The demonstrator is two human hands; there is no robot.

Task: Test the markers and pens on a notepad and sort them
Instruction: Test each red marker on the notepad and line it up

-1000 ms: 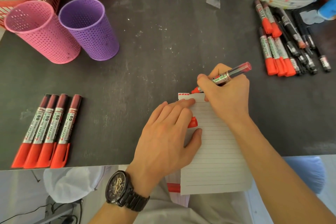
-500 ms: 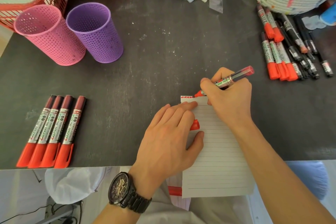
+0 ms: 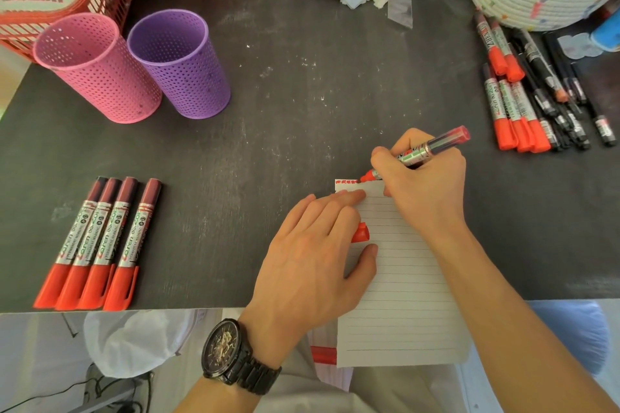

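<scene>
The light is bright and even, with no hard glare. Shadows are soft — a faint one lies on the notepad point(image 3: 402, 278) right beside the left hand point(image 3: 312, 258). The dark table point(image 3: 302, 94) has a dull shine. The middle looks sharp, but the edges bend — the pink cup point(image 3: 100, 77) leans outward, and the corners look a bit fuzzy.

Left hand point(image 3: 312, 255) lies flat, right hand point(image 3: 423, 179) grips.
</scene>
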